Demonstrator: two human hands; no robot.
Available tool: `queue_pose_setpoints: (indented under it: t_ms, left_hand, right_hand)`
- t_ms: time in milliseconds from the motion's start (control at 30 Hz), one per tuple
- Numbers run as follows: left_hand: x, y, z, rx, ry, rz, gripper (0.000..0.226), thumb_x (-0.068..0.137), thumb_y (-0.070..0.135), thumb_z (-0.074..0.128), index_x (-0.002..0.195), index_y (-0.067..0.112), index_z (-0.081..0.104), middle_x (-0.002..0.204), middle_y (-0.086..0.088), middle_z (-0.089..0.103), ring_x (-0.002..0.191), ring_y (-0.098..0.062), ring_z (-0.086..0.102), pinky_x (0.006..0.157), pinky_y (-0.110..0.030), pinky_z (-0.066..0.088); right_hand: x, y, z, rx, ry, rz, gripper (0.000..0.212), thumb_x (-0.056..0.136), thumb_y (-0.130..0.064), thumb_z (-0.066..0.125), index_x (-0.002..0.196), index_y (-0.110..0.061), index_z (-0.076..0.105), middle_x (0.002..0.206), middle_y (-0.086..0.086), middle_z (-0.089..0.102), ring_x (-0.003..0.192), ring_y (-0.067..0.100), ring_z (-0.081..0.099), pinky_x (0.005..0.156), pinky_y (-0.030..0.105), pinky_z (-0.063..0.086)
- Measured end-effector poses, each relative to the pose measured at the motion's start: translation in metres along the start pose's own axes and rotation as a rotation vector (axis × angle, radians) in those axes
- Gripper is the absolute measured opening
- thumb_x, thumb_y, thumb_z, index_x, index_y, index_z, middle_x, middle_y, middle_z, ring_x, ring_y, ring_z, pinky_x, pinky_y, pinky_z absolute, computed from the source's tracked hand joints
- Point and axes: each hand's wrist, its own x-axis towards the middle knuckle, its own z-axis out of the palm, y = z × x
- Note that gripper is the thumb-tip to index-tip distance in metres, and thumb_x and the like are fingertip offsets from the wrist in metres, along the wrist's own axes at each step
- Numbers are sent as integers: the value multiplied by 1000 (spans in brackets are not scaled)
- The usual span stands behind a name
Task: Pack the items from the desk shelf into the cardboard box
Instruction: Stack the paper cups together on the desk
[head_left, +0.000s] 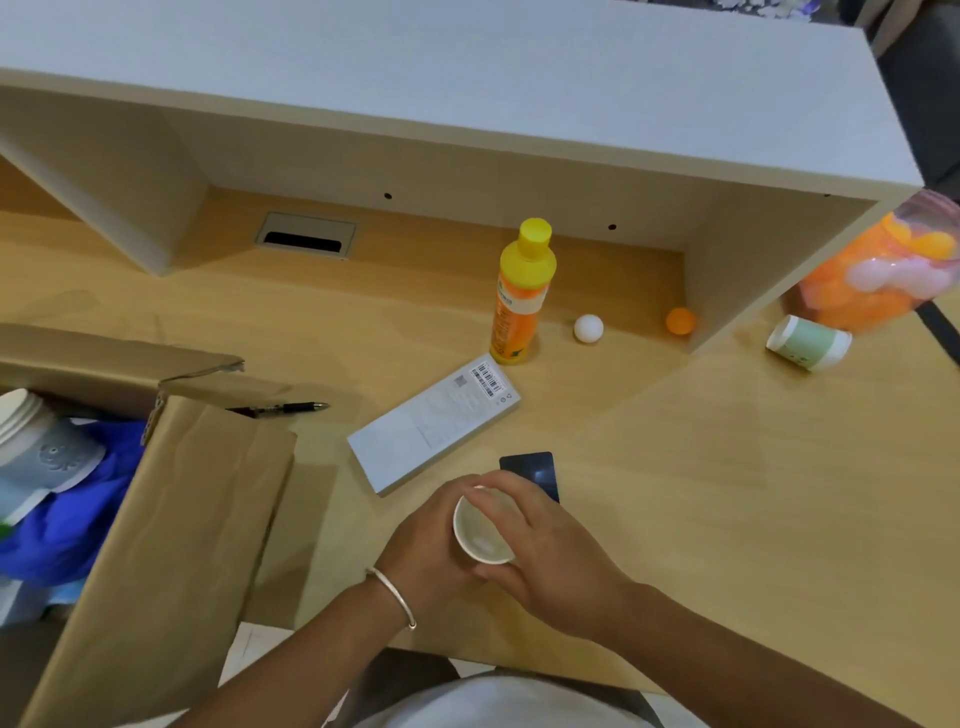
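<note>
Both my hands hold a small white paper cup (480, 535) above the desk's near edge. My left hand (426, 545) wraps its left side and my right hand (540, 551) curls round its right side. The open cardboard box (171, 519) stands at the left, holding stacked white cups (31, 431) and blue cloth (78, 499). Under the white desk shelf (467, 119) stand a yellow-orange bottle (519, 296), a white ball (588, 328) and an orange ball (680, 320). A flat white carton (431, 426) lies just beyond my hands.
A black pen (285, 409) lies by the box flap. A dark card (532, 470) shows behind my right hand. At the right, outside the shelf, a green-banded cup (808, 343) lies on its side near a clear bag of orange and white balls (883, 270).
</note>
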Motion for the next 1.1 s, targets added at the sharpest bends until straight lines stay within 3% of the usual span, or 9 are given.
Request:
queue_pose_setpoints:
  t_ms: [133, 233, 333, 433, 600, 733, 867, 967, 1100]
  left_hand:
    - [1, 11, -9, 58, -60, -19, 46, 67, 67, 61, 106, 49, 46, 104, 30, 56, 101, 10, 54, 86, -16, 46]
    - [-2, 12, -12, -7, 34, -35, 59, 63, 45, 80, 114, 41, 51, 115, 28, 58, 107, 7, 55, 87, -16, 46]
    - [-8, 10, -17, -39, 92, -43, 68, 60, 40, 83, 119, 37, 51, 120, 29, 54, 112, 3, 54, 93, -20, 47]
    - [-11, 6, -15, -62, 139, -76, 71, 59, 42, 84, 121, 38, 51, 118, 24, 58, 113, -2, 56, 94, -27, 48]
    - [-11, 6, -14, -78, 197, -113, 73, 55, 53, 79, 119, 54, 43, 119, 32, 53, 112, 5, 53, 88, -12, 43]
    - [-9, 6, -14, -82, 214, -112, 75, 56, 45, 83, 117, 58, 42, 120, 34, 52, 110, 9, 52, 83, -3, 39]
    - [-7, 5, -16, -79, 211, -103, 77, 54, 45, 83, 114, 66, 39, 119, 39, 49, 110, 13, 49, 82, -4, 38]
    - [-7, 5, -21, -85, 206, -109, 79, 52, 48, 83, 113, 68, 37, 117, 42, 48, 110, 14, 48, 83, -6, 37]
    - [-7, 6, -26, -73, 200, -117, 75, 50, 56, 78, 114, 64, 39, 117, 38, 51, 110, 11, 51, 82, -4, 38]
  right_hand:
    - [1, 5, -16, 238, -101, 41, 70, 86, -54, 57, 145, -30, 28, 150, -15, 26, 137, 2, 28, 107, 23, 32]
    - [16, 35, -34, 334, 189, 167, 48, 87, -39, 61, 132, -25, 49, 131, -16, 45, 123, 0, 44, 99, 20, 38]
    - [53, 96, -56, 129, 375, 362, 41, 84, -20, 64, 124, -15, 57, 126, 2, 53, 118, 20, 51, 95, 26, 39]
    - [89, 146, -76, -97, 267, 519, 52, 82, -22, 68, 131, -16, 51, 134, 9, 47, 119, 30, 46, 92, 35, 41]
    - [122, 185, -82, -356, 98, 525, 63, 86, -34, 62, 142, -25, 38, 150, 10, 31, 134, 33, 30, 101, 43, 39]
    - [127, 202, -73, -438, -42, 458, 47, 94, -30, 51, 140, -27, 42, 150, 10, 33, 131, 34, 37, 97, 40, 41]
    - [118, 208, -72, -421, -7, 372, 39, 92, -12, 51, 129, -20, 54, 133, 13, 49, 115, 34, 49, 82, 36, 46]
    - [117, 215, -96, -425, 101, 531, 40, 89, -11, 54, 129, -14, 51, 129, 14, 51, 110, 34, 54, 84, 39, 47]
    - [113, 230, -129, -577, 72, 689, 29, 93, -13, 49, 121, -10, 48, 118, 15, 53, 97, 36, 58, 67, 34, 44]
